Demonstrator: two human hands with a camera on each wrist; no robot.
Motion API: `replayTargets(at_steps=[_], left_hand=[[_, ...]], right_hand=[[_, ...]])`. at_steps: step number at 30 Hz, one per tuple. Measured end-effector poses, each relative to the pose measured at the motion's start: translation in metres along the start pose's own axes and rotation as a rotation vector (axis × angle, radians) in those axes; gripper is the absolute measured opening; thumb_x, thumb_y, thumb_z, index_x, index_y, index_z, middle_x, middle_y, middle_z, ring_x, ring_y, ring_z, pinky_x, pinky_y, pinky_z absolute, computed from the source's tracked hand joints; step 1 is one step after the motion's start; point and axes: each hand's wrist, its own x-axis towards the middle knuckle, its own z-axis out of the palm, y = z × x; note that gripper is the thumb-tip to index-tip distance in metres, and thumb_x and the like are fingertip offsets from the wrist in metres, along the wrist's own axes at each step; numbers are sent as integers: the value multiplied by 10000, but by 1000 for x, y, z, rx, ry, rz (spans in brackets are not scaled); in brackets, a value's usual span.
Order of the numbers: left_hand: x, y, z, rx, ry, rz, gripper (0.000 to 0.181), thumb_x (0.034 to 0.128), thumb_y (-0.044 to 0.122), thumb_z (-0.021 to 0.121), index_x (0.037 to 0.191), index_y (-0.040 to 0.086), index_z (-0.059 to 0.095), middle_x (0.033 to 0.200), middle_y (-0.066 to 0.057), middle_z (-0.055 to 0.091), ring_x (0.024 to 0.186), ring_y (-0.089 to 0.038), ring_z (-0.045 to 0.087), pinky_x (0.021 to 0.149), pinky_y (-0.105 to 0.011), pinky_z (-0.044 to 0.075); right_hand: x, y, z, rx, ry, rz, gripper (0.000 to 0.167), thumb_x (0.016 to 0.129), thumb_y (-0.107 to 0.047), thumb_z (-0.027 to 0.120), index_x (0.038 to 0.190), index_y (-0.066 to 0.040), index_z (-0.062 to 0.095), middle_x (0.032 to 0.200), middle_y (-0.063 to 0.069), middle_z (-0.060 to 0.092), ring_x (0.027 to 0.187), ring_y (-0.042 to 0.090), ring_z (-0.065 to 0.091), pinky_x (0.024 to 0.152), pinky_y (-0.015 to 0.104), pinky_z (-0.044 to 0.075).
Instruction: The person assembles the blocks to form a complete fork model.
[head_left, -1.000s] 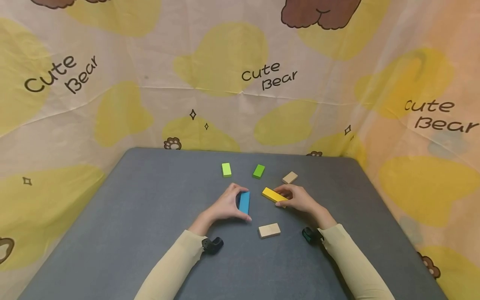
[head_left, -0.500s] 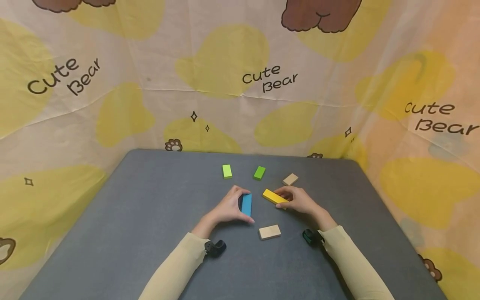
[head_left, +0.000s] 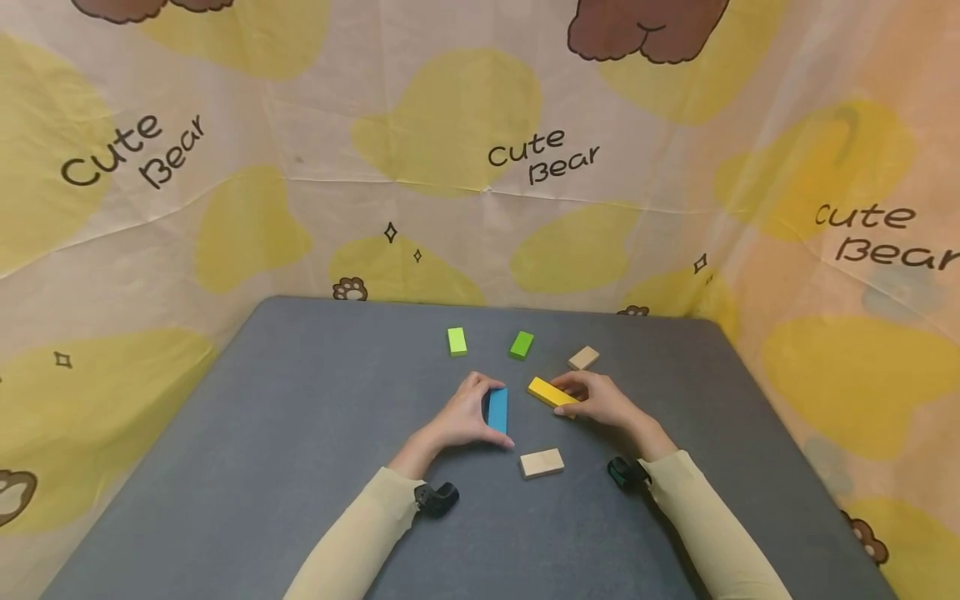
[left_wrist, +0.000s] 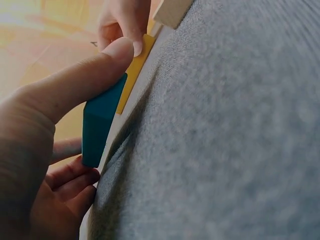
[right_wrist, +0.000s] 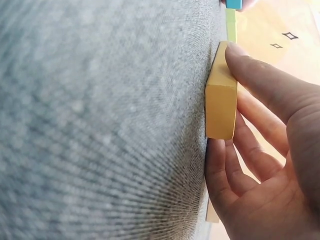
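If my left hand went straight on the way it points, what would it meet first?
Beyond the blue block it holds, your left hand would probably meet the yellow block in your right hand; exact depth is hard to judge.

Under the grip there's a gray-blue tabletop (head_left: 262,467) with rounded far corners. Past the grip and on both sides hangs a creased cloth (head_left: 367,58) with yellow blobs (head_left: 450,121), paw prints (head_left: 350,289) and "Cute Bear" lettering (head_left: 543,157), kinda peachy off right.

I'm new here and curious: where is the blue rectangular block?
In the head view, the blue rectangular block is held in the left hand, left of the yellow rectangular block.
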Motion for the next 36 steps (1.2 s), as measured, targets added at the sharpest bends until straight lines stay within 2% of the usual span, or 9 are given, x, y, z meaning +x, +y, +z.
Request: replayTargets(at_steps=[25, 36], left_hand=[[0, 1, 3, 99, -10, 32, 979, 562, 508, 875, 1350, 99, 464, 1221, -56, 423, 1124, -204, 405, 978, -379, 415], [-2, 4, 2, 117, -25, 42, 990, 570, 500, 876, 1364, 92, 449, 1234, -72, 407, 1133, -219, 397, 972, -387, 415]], right_hand=[[0, 1, 0, 5, -3, 7, 504, 770, -293, 791, 1218, -138, 621, 1136, 30, 650, 994, 184, 617, 864, 367, 544], [-2, 0, 1, 3, 0, 19, 499, 768, -298, 793, 1211, -142, 625, 1129, 33, 652, 988, 187, 621, 858, 364, 548]])
